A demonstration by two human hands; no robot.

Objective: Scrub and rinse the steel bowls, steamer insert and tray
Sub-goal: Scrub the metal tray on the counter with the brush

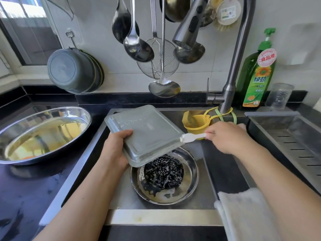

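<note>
My left hand (118,150) grips the near-left edge of a rectangular steel tray (147,133), held upside down and tilted over the sink. My right hand (225,136) pinches a small white brush (191,137) whose head touches the tray's right edge. Below the tray a round steel bowl (189,173) sits in the sink, with a dark perforated steamer insert (163,173) and some suds inside it. On the counter to the left rests a large steel bowl (43,133), empty and shiny.
The faucet (231,80) rises behind the sink with its spray head (189,26) hanging above. A yellow strainer cup (196,124) hangs at the faucet base. Green dish soap (257,70) stands back right. A drain basket (286,136) sits right, a grey cloth (243,214) on the sink edge. Ladles and grey basins (73,70) hang on the wall.
</note>
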